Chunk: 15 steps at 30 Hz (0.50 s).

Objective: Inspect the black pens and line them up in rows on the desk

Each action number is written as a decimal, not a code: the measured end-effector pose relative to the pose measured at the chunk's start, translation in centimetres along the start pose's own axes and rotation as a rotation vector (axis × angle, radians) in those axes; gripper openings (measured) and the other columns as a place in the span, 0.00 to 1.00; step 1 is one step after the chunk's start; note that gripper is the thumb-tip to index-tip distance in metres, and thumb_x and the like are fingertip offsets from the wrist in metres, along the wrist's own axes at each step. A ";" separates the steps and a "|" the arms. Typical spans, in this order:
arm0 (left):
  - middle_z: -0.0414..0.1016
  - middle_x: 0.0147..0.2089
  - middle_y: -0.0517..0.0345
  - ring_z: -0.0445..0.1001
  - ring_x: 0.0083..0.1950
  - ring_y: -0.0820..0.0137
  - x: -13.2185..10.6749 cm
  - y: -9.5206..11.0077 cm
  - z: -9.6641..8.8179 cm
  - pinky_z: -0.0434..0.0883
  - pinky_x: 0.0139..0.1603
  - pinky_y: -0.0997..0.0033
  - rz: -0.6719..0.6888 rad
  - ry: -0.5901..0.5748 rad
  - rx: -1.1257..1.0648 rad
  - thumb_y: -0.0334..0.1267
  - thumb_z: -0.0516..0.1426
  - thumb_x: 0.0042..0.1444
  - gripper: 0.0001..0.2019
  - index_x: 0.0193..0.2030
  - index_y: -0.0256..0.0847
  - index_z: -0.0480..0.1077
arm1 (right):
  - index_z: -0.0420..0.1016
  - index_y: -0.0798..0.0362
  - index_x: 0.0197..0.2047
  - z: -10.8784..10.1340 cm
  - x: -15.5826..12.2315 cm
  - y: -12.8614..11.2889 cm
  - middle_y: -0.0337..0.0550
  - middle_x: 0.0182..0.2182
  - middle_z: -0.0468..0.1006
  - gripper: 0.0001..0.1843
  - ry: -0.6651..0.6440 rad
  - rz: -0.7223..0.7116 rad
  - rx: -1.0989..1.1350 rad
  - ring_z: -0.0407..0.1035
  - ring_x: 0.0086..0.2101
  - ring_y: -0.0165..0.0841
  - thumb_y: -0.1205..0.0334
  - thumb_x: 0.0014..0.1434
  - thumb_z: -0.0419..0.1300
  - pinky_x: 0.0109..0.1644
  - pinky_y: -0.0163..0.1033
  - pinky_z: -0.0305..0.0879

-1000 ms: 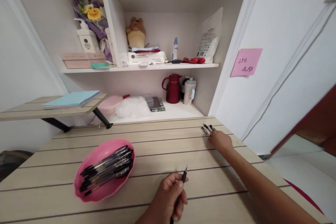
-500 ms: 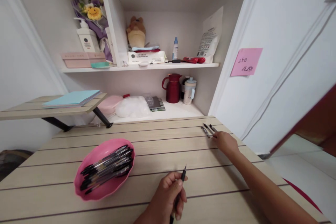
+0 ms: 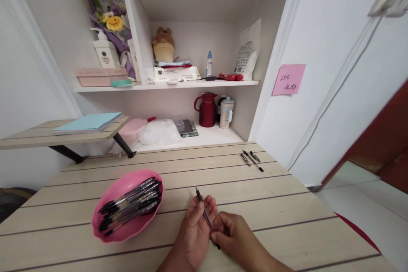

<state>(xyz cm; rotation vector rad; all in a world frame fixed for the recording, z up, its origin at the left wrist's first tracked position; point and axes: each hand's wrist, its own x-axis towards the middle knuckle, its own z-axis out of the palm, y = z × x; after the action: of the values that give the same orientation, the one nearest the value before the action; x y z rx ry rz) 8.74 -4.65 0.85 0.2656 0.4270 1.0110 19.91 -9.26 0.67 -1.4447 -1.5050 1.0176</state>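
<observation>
A black pen (image 3: 208, 217) lies slanted across my left hand (image 3: 193, 227), its bare pointed tip facing up and away. My left thumb presses it against the fingers. My right hand (image 3: 234, 233) is closed around the lower part of the same pen, close beside the left palm. To the left stands a pink scalloped bowl (image 3: 119, 182) with several black-capped pens (image 3: 137, 202) heaped in it. Farther off, near the table's back right corner, lie a slim uncapped pen or pen part (image 3: 253, 160) and two short dark pieces (image 3: 245, 160), perhaps caps.
The slatted wooden table (image 3: 287, 221) meets a white shelf unit at the back. On the lower shelf are a dark red jug (image 3: 207, 110), a cup (image 3: 226, 112) and a white plastic bag (image 3: 160, 131). A small raised stand (image 3: 95, 136) with blue paper (image 3: 87, 122) is at left.
My right hand has come back from the small pieces at the back right to the pen in my left hand. The pen has tilted leftward. The view has shifted slightly.
</observation>
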 end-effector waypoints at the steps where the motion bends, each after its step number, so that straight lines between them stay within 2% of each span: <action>1: 0.73 0.42 0.53 0.71 0.47 0.69 0.1 0.0 -0.1 0.61 0.56 0.66 0.005 -0.005 -0.001 0.30 0.60 0.47 0.07 0.34 0.38 0.69 | 0.59 0.53 0.19 0.1 0.1 0.0 0.33 0.17 0.64 0.06 0.026 -0.019 -0.016 0.57 0.21 0.24 0.68 0.42 0.54 0.24 0.30 0.52; 3: 0.71 0.47 0.51 0.69 0.51 0.67 0.3 0.1 -0.4 0.59 0.57 0.64 0.012 -0.029 -0.004 0.33 0.60 0.48 0.09 0.38 0.39 0.69 | 0.60 0.53 0.19 -1.1 1.0 0.1 0.34 0.18 0.65 0.05 0.073 -0.058 -0.082 0.58 0.22 0.25 0.68 0.45 0.52 0.25 0.30 0.53; 6: 0.67 0.53 0.49 0.64 0.56 0.62 0.5 0.2 -0.7 0.58 0.58 0.60 -0.023 -0.075 0.018 0.41 0.59 0.49 0.17 0.47 0.42 0.67 | 0.66 0.53 0.22 -5.3 3.5 0.6 0.37 0.19 0.69 0.07 0.231 -0.087 -0.340 0.62 0.23 0.28 0.65 0.48 0.50 0.27 0.32 0.55; 8: 0.66 0.54 0.48 0.63 0.57 0.61 0.5 0.2 -0.9 0.57 0.57 0.58 -0.055 -0.095 0.066 0.43 0.57 0.50 0.19 0.49 0.43 0.66 | 0.70 0.53 0.25 -8.8 5.5 1.3 0.41 0.23 0.73 0.10 0.356 -0.024 -0.604 0.65 0.25 0.31 0.62 0.51 0.50 0.30 0.34 0.56; 10: 0.67 0.53 0.48 0.63 0.56 0.60 0.4 0.2 -0.9 0.57 0.56 0.58 -0.071 -0.099 0.123 0.42 0.57 0.51 0.18 0.49 0.42 0.67 | 0.72 0.53 0.26 -11.7 7.4 2.3 0.45 0.26 0.76 0.12 0.433 0.128 -0.891 0.68 0.29 0.33 0.63 0.53 0.48 0.31 0.35 0.56; 11: 0.68 0.52 0.48 0.64 0.56 0.61 0.3 0.2 -0.9 0.58 0.56 0.58 -0.075 -0.096 0.147 0.41 0.57 0.51 0.17 0.48 0.42 0.67 | 0.73 0.54 0.26 -12.8 8.1 2.9 0.48 0.27 0.76 0.13 0.455 0.166 -0.930 0.68 0.30 0.35 0.64 0.53 0.48 0.32 0.36 0.56; 13: 0.69 0.50 0.48 0.65 0.54 0.62 0.2 0.2 -0.8 0.58 0.54 0.58 -0.075 -0.094 0.181 0.40 0.57 0.51 0.15 0.47 0.42 0.68 | 0.74 0.55 0.26 -14.1 9.2 4.0 0.52 0.28 0.76 0.14 0.475 0.220 -0.983 0.69 0.32 0.38 0.64 0.53 0.48 0.33 0.38 0.56; 15: 0.69 0.48 0.49 0.66 0.52 0.63 0.1 0.1 -0.6 0.59 0.53 0.60 -0.069 -0.096 0.204 0.39 0.57 0.51 0.15 0.46 0.42 0.68 | 0.74 0.56 0.28 -14.6 9.8 4.9 0.54 0.30 0.76 0.14 0.477 0.245 -1.003 0.69 0.33 0.40 0.65 0.54 0.48 0.34 0.39 0.57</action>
<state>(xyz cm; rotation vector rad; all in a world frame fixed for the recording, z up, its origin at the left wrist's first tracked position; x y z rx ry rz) 8.43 -4.46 0.28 0.4775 0.4499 0.8842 34.99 0.96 1.46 -2.3815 -1.5362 -0.0752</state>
